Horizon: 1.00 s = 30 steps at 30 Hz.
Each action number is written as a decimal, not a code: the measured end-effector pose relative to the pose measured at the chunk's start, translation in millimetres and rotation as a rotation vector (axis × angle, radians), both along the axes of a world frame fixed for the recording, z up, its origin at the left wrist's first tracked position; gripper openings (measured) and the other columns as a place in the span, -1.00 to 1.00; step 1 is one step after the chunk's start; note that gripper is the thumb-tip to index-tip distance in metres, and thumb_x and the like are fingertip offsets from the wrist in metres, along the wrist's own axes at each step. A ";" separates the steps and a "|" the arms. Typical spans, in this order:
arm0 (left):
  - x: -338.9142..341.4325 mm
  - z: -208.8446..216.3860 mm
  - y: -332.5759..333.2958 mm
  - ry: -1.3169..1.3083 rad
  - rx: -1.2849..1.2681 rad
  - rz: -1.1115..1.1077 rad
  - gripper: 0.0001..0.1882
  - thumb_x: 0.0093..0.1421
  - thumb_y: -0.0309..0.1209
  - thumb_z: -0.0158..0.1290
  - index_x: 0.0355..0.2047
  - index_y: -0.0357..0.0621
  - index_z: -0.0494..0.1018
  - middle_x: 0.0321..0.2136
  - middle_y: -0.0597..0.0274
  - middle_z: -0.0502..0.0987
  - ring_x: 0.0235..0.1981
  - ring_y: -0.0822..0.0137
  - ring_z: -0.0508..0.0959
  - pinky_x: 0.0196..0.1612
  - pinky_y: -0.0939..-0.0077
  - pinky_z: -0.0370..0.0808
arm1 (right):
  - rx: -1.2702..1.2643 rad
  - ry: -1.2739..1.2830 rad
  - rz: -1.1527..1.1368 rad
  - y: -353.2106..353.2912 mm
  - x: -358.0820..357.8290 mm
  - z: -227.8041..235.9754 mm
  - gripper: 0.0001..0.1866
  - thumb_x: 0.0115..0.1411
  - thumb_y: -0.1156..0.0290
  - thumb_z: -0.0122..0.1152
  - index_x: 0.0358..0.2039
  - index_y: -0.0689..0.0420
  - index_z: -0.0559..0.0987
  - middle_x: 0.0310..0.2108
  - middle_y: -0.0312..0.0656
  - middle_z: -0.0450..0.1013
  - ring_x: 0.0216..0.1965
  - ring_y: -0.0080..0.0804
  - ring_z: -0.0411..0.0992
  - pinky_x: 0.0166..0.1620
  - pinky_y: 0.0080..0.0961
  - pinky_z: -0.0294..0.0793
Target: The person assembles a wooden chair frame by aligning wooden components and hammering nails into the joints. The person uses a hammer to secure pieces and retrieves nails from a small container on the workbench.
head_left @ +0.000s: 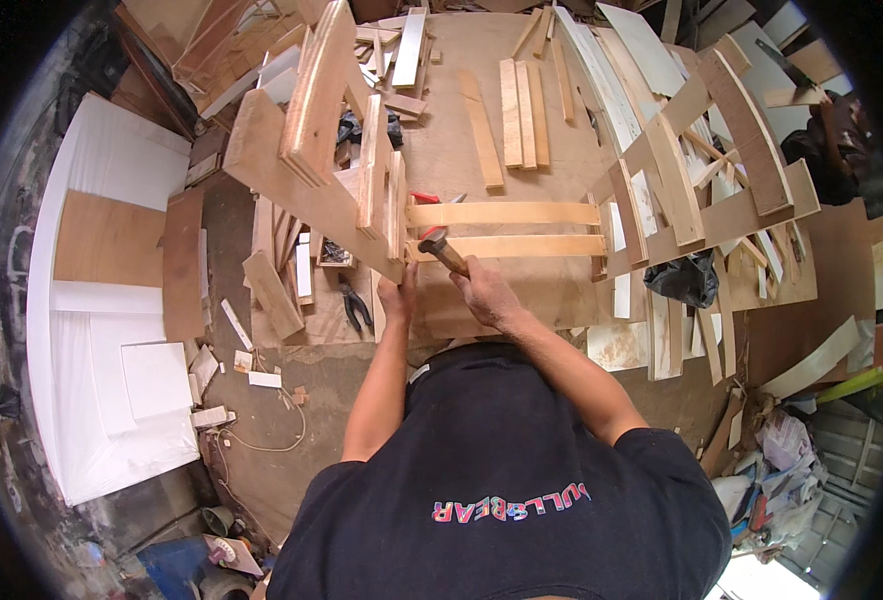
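My right hand (489, 293) is closed round the handle of a hammer (436, 241), whose head is close to the joint between a slat and the left side of a wooden frame (262, 140). At the near lower corner of that side, my left hand (399, 298) grips the board's edge; its fingertips are partly hidden. Two light wooden slats, a far slat (507, 214) and a near slat (507, 246), span between the left side and the slanting right side (677, 240). A red-handled tool (425, 198) lies behind the far slat, partly covered.
Black-handled pliers (356, 306) lie left of my left hand. Several loose strips, among them a long strip (482, 130), rest on the plywood worktable (452, 60). A black plastic bag (684, 278) sits under the right side. Wood scraps (265, 380) and a cord (287, 430) litter the floor.
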<state>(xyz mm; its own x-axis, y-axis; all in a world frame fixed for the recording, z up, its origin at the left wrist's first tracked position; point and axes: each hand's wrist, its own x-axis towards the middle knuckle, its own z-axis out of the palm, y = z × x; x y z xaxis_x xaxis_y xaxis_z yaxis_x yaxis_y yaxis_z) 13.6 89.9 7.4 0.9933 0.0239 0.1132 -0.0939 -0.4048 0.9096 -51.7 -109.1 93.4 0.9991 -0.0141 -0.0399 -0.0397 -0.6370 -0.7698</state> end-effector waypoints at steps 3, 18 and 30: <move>0.2 -3.0 -2.6 0.139 0.078 0.050 -0.60 0.34 -0.31 0.22 0.11 -0.26 0.59 -0.11 0.03 0.70 -0.07 0.27 0.67 -0.02 0.37 0.55 | -0.093 0.041 0.079 8.0 7.1 -6.7 -0.66 0.41 0.21 0.13 -0.04 0.21 0.36 -0.39 0.33 0.54 -0.28 0.42 0.52 -0.18 0.29 0.43; -6.1 -19.9 -36.6 0.121 -0.629 0.365 -0.75 0.30 -0.30 0.29 -0.20 -0.29 0.65 -0.35 0.32 0.65 -0.32 0.44 0.55 -0.21 0.43 0.50 | -0.078 0.058 0.082 20.1 11.9 -10.2 -0.71 0.41 0.27 0.12 -0.04 0.21 0.38 -0.30 0.33 0.55 -0.18 0.41 0.51 -0.14 0.23 0.43; -4.5 -27.9 -38.6 0.026 -0.485 0.317 -0.73 0.29 -0.30 0.28 -0.16 -0.27 0.63 -0.30 0.28 0.64 -0.30 0.40 0.55 -0.19 0.37 0.51 | -0.045 0.029 0.011 24.4 6.1 -12.7 -0.69 0.36 0.30 0.13 -0.01 0.21 0.37 -0.36 0.35 0.54 -0.22 0.44 0.50 -0.14 0.28 0.41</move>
